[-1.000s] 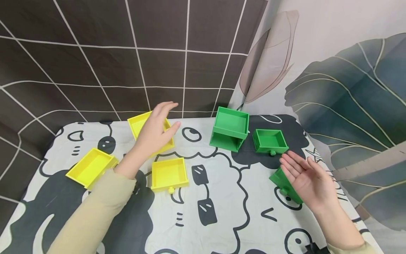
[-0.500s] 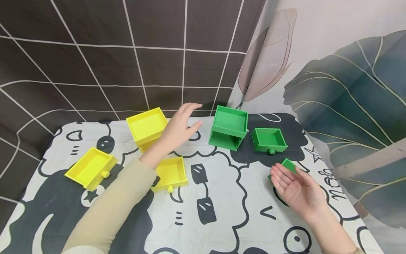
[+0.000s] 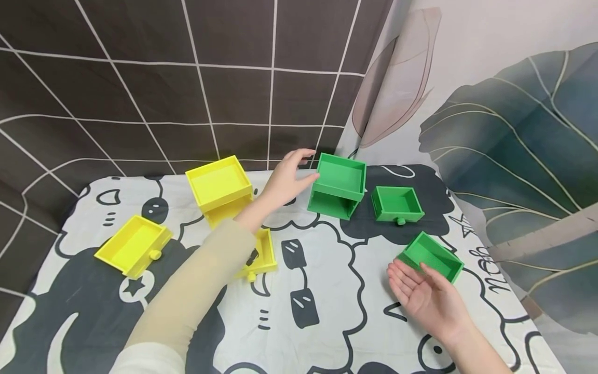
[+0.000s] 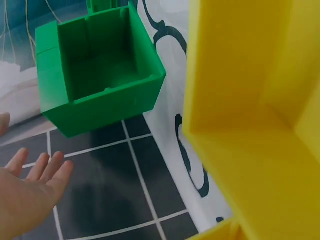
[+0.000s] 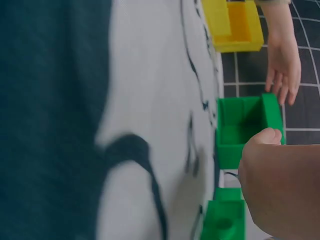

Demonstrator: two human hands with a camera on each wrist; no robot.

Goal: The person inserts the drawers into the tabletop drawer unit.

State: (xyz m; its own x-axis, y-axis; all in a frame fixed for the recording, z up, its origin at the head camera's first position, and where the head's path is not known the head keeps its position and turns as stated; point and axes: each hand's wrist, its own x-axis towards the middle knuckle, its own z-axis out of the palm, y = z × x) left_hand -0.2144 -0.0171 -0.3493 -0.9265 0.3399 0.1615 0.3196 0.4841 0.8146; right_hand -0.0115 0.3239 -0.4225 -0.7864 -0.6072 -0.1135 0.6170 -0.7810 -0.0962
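Note:
My left hand (image 3: 288, 179) reaches toward the left side of a small green cabinet (image 3: 338, 176), fingers spread and holding nothing. In the left wrist view a gap shows between the fingers and the green cabinet (image 4: 105, 75), whose front compartment is hollow. My right hand (image 3: 430, 301) is palm up with nothing in it, just in front of a tilted green drawer (image 3: 436, 254), partly covering its near edge. Whether it touches that drawer I cannot tell. A second green drawer (image 3: 398, 202) with a round knob sits right of the cabinet.
A yellow cabinet (image 3: 219, 184) with a hollow front stands at the back left. One yellow drawer (image 3: 133, 244) lies at far left; another yellow drawer (image 3: 266, 254) is partly hidden under my left forearm. A dark gridded cloth (image 3: 233, 93) hangs behind the patterned tabletop (image 3: 327, 270).
My left hand has moved right, from over the yellow cabinet to beside the green one. My right hand has shifted left and slightly down, uncovering more of the tilted green drawer.

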